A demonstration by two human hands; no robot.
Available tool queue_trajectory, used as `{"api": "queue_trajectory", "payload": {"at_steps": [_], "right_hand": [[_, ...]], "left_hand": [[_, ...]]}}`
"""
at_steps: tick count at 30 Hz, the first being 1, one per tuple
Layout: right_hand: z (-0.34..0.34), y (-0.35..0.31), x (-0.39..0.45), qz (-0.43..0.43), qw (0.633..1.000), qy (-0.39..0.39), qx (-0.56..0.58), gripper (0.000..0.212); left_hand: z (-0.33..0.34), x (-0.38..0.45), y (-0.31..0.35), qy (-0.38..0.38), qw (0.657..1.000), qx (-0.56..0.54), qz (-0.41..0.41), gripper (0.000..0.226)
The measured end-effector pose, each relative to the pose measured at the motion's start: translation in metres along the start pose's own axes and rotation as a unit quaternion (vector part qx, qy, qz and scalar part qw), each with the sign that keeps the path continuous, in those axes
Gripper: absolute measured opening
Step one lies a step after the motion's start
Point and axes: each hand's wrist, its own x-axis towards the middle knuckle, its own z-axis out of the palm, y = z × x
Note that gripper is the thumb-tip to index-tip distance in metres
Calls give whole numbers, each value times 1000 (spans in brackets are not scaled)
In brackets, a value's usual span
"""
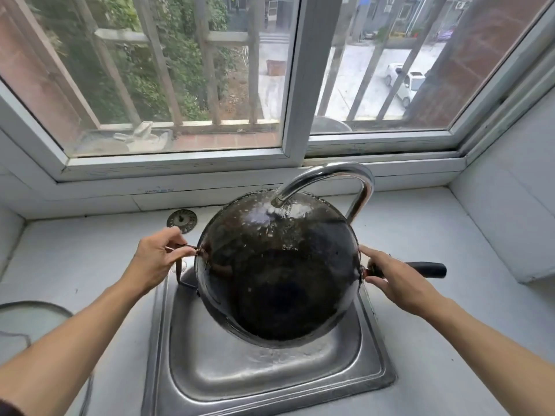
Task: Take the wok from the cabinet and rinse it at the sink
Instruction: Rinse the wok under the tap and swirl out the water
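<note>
Left fingers pinch the small loop handle at the left rim of the wok; the thumb and curled fingertips close on the metal. Right hand lies over the root of the long black handle, forefinger extended along the rim — whether the lower fingers wrap the handle cannot be told, since the hand's back hides them. Between the two hands the wok hangs tilted above the sink, dark bowl turned toward the viewer, near rim low over the basin, far rim raised under the spout of the faucet. Water strikes the upper inner wall and beads across it. The wok's long axis — loop handle to long handle — runs left to right, parallel to the front edge of the sink, so any further tilt would pivot about this line, both wrists rolling together. Both forearms reach forward, roughly symmetrical, over the counter. A drain strainer rests on the counter near the sink's back left corner. Rinsing appears under way.
</note>
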Motion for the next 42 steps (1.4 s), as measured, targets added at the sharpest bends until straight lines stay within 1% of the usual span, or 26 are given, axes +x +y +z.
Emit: {"api": "queue_trajectory", "payload": {"at_steps": [11,16,19,21,27,30,32,33,35,36,39,42], "right_hand": [[0,16,-28,23,999,19,17,68],[-1,16,-32,25,999,23,17,67],[-2,13,-31,28,999,28,27,66],[-3,10,-30,22,999,29,29,68],[0,-5,-24,11,1000,-3,14,66],[5,-13,-23,4,1000,-12,11,65],[7,-17,-23,-7,1000,-21,9,60],[7,-20,-23,-19,999,-26,-5,54],[7,-23,-24,-65,994,-35,-76,37],[6,-25,-25,-86,989,-42,-110,32],[4,-32,-31,-117,979,-48,-162,27],[5,-39,-36,-140,975,-31,-168,26]], "left_hand": [[15,12,25,-17,998,17,56,23],[14,8,26,-19,998,4,52,22],[10,3,25,-22,998,-12,54,25],[7,0,22,-21,998,10,59,25],[-9,-25,7,-17,992,61,109,22],[-17,-38,1,-18,992,45,117,19],[-22,-48,-2,-17,991,32,129,22],[-25,-54,-3,-18,990,32,139,29],[-31,-67,-5,-20,986,53,155,45],[-34,-73,-5,-18,984,71,161,49],[-42,-89,-10,-22,976,123,180,47],[-48,-103,-13,-35,962,181,203,46]]}}
